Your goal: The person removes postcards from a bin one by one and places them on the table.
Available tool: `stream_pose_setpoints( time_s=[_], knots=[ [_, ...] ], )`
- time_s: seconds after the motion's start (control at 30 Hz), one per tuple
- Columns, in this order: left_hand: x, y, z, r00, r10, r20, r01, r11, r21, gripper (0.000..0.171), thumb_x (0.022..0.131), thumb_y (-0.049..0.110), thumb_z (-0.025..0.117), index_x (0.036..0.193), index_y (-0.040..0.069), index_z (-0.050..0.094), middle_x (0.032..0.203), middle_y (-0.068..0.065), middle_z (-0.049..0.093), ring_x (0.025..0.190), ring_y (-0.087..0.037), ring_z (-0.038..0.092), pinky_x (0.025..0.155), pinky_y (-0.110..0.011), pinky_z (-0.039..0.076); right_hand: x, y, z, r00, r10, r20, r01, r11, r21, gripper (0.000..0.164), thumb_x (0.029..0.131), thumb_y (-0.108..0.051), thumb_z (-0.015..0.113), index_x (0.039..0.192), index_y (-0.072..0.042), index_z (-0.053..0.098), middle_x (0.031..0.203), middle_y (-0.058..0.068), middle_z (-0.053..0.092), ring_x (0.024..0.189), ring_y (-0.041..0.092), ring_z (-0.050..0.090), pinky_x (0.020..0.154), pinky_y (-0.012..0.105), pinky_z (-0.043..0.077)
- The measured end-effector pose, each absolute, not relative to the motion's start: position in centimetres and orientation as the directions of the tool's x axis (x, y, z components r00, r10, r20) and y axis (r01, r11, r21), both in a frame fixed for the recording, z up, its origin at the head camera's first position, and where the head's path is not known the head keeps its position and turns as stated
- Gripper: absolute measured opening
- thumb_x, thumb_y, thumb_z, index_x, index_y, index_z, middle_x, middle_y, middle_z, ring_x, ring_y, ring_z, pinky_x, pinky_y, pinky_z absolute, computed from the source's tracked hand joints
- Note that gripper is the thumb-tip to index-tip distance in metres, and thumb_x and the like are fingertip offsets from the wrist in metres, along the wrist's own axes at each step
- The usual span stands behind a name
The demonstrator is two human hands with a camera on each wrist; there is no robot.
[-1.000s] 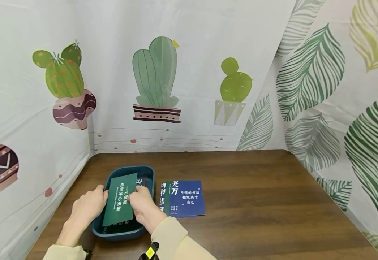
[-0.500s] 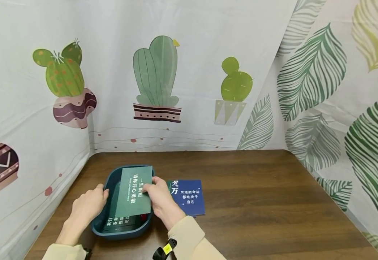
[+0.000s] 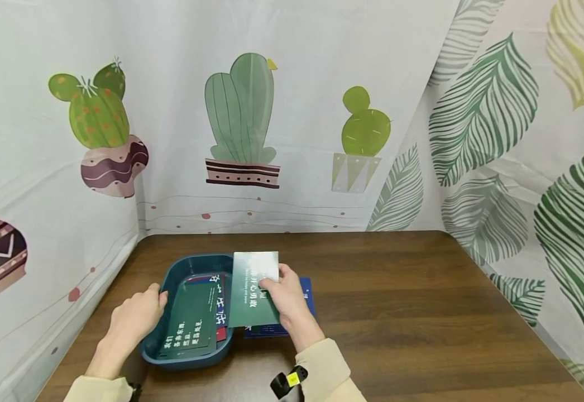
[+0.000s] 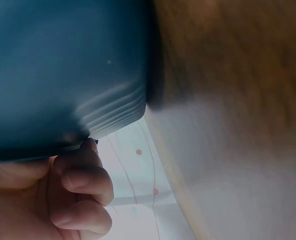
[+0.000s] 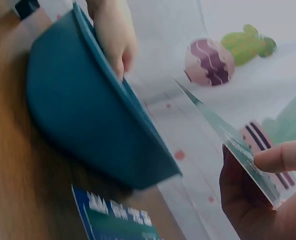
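My right hand (image 3: 292, 298) pinches a green card (image 3: 252, 296) with white lettering, thumb on its face and fingers behind. In the right wrist view the card (image 5: 228, 140) shows nearly edge-on, clear of the table. My left hand (image 3: 137, 315) grips the left rim of a dark blue plastic basin (image 3: 152, 343); in the left wrist view its curled fingers (image 4: 85, 182) sit beneath the rim. Inside the basin lie more cards, with a dark green card (image 3: 191, 318) uppermost. Below the held card, partly hidden, blue cards (image 3: 308, 293) rest on the table.
The brown wooden table (image 3: 397, 312) extends to the right of the cards. White cloth (image 3: 302, 33) printed with cacti and leaves hangs behind and beside it. A black strap with a yellow mark (image 3: 292, 379) is on my right wrist.
My right hand has carried the green card from over the basin to the right, over the cards on the table. Cards in the basin are now uncovered. The left hand stays at the rim.
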State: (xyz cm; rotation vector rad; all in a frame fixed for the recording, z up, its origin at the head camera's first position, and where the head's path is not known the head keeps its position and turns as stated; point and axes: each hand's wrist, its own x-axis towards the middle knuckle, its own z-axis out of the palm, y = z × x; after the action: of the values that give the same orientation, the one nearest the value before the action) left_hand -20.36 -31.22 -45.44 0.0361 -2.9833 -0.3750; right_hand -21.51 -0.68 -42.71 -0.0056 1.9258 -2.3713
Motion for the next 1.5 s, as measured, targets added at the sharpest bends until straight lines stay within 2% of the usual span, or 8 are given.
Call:
stream_pose_setpoints(
  time_s=[0.13, 0.43, 0.73, 0.97, 1.07, 1.33, 1.5],
  knots=[
    [-20.4, -31.2, -45.4, -0.99, -0.042, 0.135, -0.006, 0.968, 0.252, 0.032, 0.101, 0.025, 0.046, 0.106, -0.006, 0.055, 0.089, -0.033, 0.062, 0.073, -0.053, 0.059, 0.058, -0.062, 0.044, -22.0, 1.0, -43.4, -0.998, -0.055, -0.033, 0.042, -0.175, -0.984, 0.041, 0.085, 0.001, 0.065, 0.123, 0.006, 0.051, 0.09, 0.014, 0.068, 0.07, 0.017, 0.066, 0.061, 0.03, 0.053],
    [-20.5, -31.2, -45.3, -0.991, -0.04, 0.125, -0.007, 0.969, 0.249, 0.033, 0.101, 0.025, 0.047, 0.107, -0.006, 0.055, 0.09, -0.033, 0.062, 0.074, -0.052, 0.06, 0.059, -0.062, 0.045, -23.1, 4.3, -44.7, -0.999, 0.013, -0.034, 0.033, -0.065, -0.997, 0.044, 0.085, -0.002, 0.066, 0.125, 0.007, 0.05, 0.093, 0.015, 0.067, 0.07, 0.017, 0.065, 0.062, 0.031, 0.052],
    [-20.3, -31.3, -45.2, -0.991, -0.036, 0.125, -0.004, 0.968, 0.251, 0.033, 0.101, 0.025, 0.047, 0.106, -0.006, 0.054, 0.088, -0.033, 0.062, 0.073, -0.052, 0.06, 0.057, -0.061, 0.045, -23.9, 6.1, -46.1, -0.998, 0.061, -0.028, 0.033, 0.093, -0.995, 0.057, 0.082, -0.004, 0.07, 0.132, 0.008, 0.047, 0.113, 0.02, 0.061, 0.093, 0.026, 0.059, 0.082, 0.04, 0.049],
    [-20.3, -31.4, -45.1, -0.992, -0.044, 0.117, -0.014, 0.969, 0.245, 0.034, 0.101, 0.025, 0.047, 0.109, -0.007, 0.054, 0.09, -0.034, 0.062, 0.075, -0.052, 0.06, 0.059, -0.062, 0.045, -24.2, 6.9, -47.0, -0.996, 0.075, -0.052, 0.063, 0.157, -0.986, 0.054, 0.085, -0.002, 0.067, 0.134, 0.008, 0.046, 0.102, 0.018, 0.064, 0.077, 0.022, 0.064, 0.064, 0.036, 0.053],
    [-20.3, -31.4, -45.1, -0.992, -0.044, 0.117, -0.014, 0.969, 0.245, 0.034, 0.101, 0.025, 0.046, 0.108, -0.008, 0.054, 0.089, -0.034, 0.062, 0.074, -0.052, 0.06, 0.059, -0.062, 0.045, -24.2, 7.2, -47.4, -0.993, 0.103, -0.056, 0.076, 0.207, -0.975, 0.056, 0.085, -0.004, 0.067, 0.135, 0.007, 0.046, 0.101, 0.017, 0.063, 0.076, 0.022, 0.063, 0.062, 0.035, 0.052],
    [-20.4, -31.3, -45.4, -0.991, -0.035, 0.126, -0.002, 0.968, 0.249, 0.033, 0.101, 0.025, 0.046, 0.107, -0.007, 0.054, 0.088, -0.034, 0.062, 0.073, -0.052, 0.059, 0.057, -0.061, 0.045, -24.7, 7.3, -48.2, -0.986, 0.167, -0.028, 0.095, 0.406, -0.909, 0.062, 0.082, -0.008, 0.072, 0.137, 0.005, 0.046, 0.111, 0.02, 0.061, 0.088, 0.028, 0.059, 0.074, 0.043, 0.049],
    [-20.5, -31.2, -45.3, -0.992, -0.037, 0.118, -0.006, 0.968, 0.251, 0.033, 0.101, 0.025, 0.046, 0.108, -0.007, 0.054, 0.089, -0.034, 0.062, 0.073, -0.053, 0.059, 0.057, -0.061, 0.045, -24.8, 6.8, -48.1, -0.986, 0.162, -0.04, 0.112, 0.469, -0.876, 0.067, 0.083, -0.008, 0.073, 0.14, 0.005, 0.042, 0.121, 0.024, 0.057, 0.097, 0.032, 0.057, 0.08, 0.047, 0.048]
  ],
)
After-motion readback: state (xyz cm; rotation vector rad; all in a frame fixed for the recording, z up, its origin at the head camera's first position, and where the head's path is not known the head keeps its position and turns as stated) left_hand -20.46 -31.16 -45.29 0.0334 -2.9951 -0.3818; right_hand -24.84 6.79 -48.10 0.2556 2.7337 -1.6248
